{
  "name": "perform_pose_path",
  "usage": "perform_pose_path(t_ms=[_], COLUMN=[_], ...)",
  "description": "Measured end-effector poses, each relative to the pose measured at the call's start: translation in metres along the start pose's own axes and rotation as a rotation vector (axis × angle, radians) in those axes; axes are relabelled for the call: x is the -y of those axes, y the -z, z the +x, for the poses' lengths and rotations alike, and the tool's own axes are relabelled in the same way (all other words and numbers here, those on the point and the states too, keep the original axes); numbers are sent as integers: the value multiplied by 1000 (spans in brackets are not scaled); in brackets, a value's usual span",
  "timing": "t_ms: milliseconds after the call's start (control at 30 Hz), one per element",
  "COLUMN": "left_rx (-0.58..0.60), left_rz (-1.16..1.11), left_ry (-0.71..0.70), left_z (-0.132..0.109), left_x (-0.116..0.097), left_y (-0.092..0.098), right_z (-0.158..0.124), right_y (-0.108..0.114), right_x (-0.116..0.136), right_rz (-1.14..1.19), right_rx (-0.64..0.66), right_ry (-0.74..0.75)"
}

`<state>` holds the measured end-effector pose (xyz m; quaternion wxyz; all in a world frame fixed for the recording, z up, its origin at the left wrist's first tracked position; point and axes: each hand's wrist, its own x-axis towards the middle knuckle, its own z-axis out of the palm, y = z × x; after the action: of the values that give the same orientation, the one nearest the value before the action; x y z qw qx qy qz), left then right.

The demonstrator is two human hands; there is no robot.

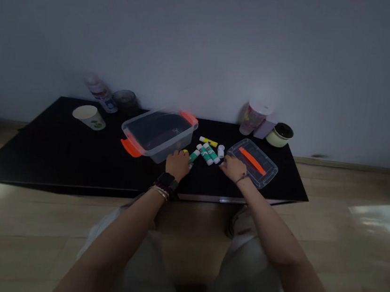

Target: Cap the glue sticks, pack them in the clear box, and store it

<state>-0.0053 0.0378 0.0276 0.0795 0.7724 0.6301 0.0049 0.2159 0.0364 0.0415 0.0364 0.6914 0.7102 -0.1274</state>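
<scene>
On the black table, my left hand point(177, 164) is curled against a green-and-white glue stick point(194, 156), which pokes out past its fingers. A bit of yellow shows behind those knuckles. My right hand point(233, 167) rests at the near left edge of a clear lid point(266, 166) with an orange handle point(253, 160); its fingers are bent together, and what they hold, if anything, is hidden. Between the hands lie two more green glue sticks point(208, 154), a yellow glue stick point(209, 141) and a white capped piece point(220, 151).
A clear plastic box point(169, 142) with orange latches stands behind my left hand. Farther left are a paper cup point(90, 117), a blurred bottle point(102, 94) and a dark container point(125, 101). At back right stand a clear patterned cup point(253, 119), a pale box point(265, 127) and a lidded pot point(279, 136).
</scene>
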Motion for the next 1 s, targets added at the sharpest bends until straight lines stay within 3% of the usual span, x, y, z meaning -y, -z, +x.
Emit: perform_pose_path(t_ms=[167,300,400,500,633,800,1000], left_rx=[17,34,103,148,242,286,275], left_rz=[40,-55,-354,-761,-1108,-1189,-1235], left_ry=[18,74,55,-49,-150,-198,-133], left_z=[-7,-23,-34,-42,-49,-52,-52], left_x=[-1,3,10,13,5,-1,1], left_y=[10,30,35,30,26,32,41], right_z=[-13,-16,-17,-22,-31,-39,-40], right_y=[6,8,11,13,16,19,22], right_x=[-14,-24,-25,-18,-2,9,4], right_rz=[204,651,966,1114,1178,1105,1053], right_rx=[-145,-256,-217,-134,-148,-291,-294], right_ry=[-5,36,60,99,195,300,424])
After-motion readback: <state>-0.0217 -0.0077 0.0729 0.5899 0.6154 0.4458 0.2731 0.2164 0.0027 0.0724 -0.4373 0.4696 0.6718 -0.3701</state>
